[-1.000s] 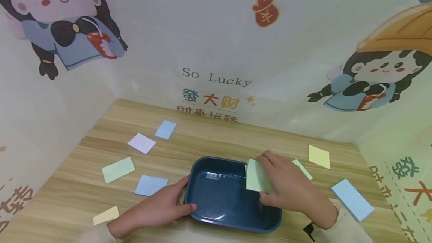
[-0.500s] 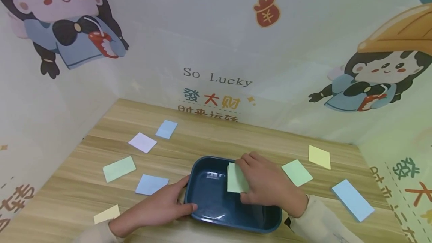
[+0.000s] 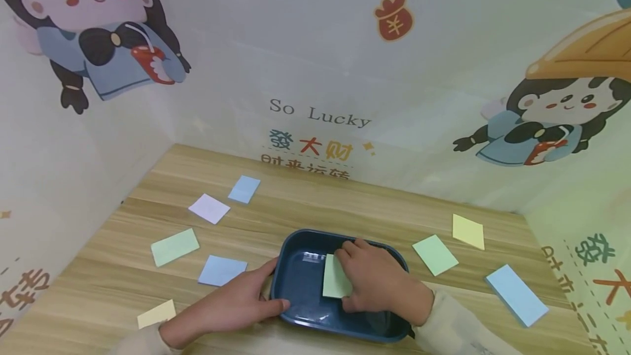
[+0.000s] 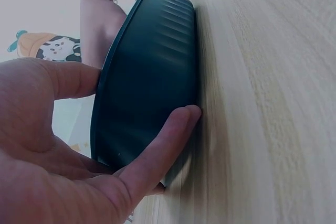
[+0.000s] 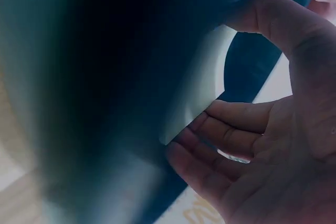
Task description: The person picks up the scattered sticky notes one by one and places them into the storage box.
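The tray [image 3: 300, 267] sits on the bench [image 3: 345, 212], and everything else I place from it. The left hand [image 3: 231, 305] clamps the tray's near-left wall, thumb on one side and fingers on the other, likely so it cannot slide. The right hand [image 3: 377, 284] reaches inside the tray, its grip pinching a green note [image 3: 336, 277] between thumb and fingers, low over the floor. More notes lie loose: a blue note [image 3: 222, 270] just left of the tray, another green one [image 3: 435, 255] to its right, others farther off.
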`<state>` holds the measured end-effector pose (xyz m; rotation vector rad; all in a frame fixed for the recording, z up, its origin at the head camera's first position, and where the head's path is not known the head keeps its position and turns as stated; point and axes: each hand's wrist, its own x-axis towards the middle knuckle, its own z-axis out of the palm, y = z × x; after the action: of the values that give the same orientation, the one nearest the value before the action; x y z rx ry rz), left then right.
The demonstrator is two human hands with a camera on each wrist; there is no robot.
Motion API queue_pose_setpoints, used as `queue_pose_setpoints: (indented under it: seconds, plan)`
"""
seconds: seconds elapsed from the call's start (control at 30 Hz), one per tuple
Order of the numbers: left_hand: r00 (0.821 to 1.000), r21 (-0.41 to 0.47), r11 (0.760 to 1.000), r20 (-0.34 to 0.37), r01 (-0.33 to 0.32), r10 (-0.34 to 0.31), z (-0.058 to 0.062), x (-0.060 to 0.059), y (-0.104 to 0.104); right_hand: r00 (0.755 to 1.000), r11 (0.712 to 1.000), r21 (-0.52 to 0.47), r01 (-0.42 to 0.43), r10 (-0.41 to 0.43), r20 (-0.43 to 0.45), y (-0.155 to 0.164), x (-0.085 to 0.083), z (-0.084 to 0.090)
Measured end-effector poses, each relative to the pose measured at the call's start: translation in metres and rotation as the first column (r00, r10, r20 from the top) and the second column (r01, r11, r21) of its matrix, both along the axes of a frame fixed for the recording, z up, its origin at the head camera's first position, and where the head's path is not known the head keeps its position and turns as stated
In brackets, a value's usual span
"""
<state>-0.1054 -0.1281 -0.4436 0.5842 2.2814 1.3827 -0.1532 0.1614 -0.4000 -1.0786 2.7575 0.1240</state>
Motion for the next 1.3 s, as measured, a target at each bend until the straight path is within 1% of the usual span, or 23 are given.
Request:
queue_pose_setpoints:
  seconds: [0.13,0.3,0.5,0.57,0.73,0.83,0.9,1.0,1.07,1.13,1.3]
  plan:
    - [1.000,-0.003,1.000,-0.009,0.002,-0.002,0.000,0.001,0.001,1.000,1.000,0.012,0.016,-0.017,0.026,-0.001,0.001,-0.007]
    - [1.000,-0.004,1.000,-0.017,0.001,-0.001,-0.001,0.001,0.001,1.000,1.000,0.020,-0.003,0.003,0.005,0.000,0.002,-0.013]
    - [1.000,0.001,1.000,-0.003,-0.001,0.001,-0.001,0.002,0.002,1.000,1.000,0.029,-0.006,0.006,-0.008,0.000,0.003,-0.014]
    - [1.000,0.002,1.000,0.002,-0.001,0.001,-0.001,0.002,0.002,1.000,1.000,0.017,-0.005,0.005,-0.006,0.002,0.003,-0.013]
    - [1.000,-0.003,1.000,-0.007,-0.004,0.004,-0.002,0.002,0.002,1.000,0.998,-0.059,-0.007,0.005,-0.024,0.014,0.004,-0.003]
    - [1.000,-0.002,1.000,-0.009,-0.004,0.004,-0.002,0.001,0.002,0.997,0.991,-0.132,-0.024,0.014,-0.082,0.025,0.003,0.008]
    - [1.000,0.000,1.000,-0.008,-0.004,0.004,-0.001,0.001,0.002,0.993,0.979,-0.203,-0.037,0.013,-0.121,0.034,0.002,0.014]
    - [1.000,0.000,1.000,-0.008,-0.003,0.003,0.000,0.001,0.001,0.986,0.957,-0.289,-0.032,-0.018,-0.167,0.050,0.000,0.021]
    - [1.000,-0.006,1.000,-0.014,-0.004,0.004,0.000,0.001,0.001,0.985,0.944,-0.329,-0.017,-0.042,-0.169,0.062,-0.003,0.023]
    - [1.000,-0.008,1.000,-0.021,-0.003,0.003,0.000,0.001,0.001,0.985,0.940,-0.341,0.013,-0.071,-0.158,0.076,-0.006,0.024]
    - [0.999,-0.017,1.000,-0.044,0.000,-0.001,0.001,0.001,0.001,0.986,0.942,-0.318,0.108,-0.143,-0.088,0.113,-0.015,0.019]
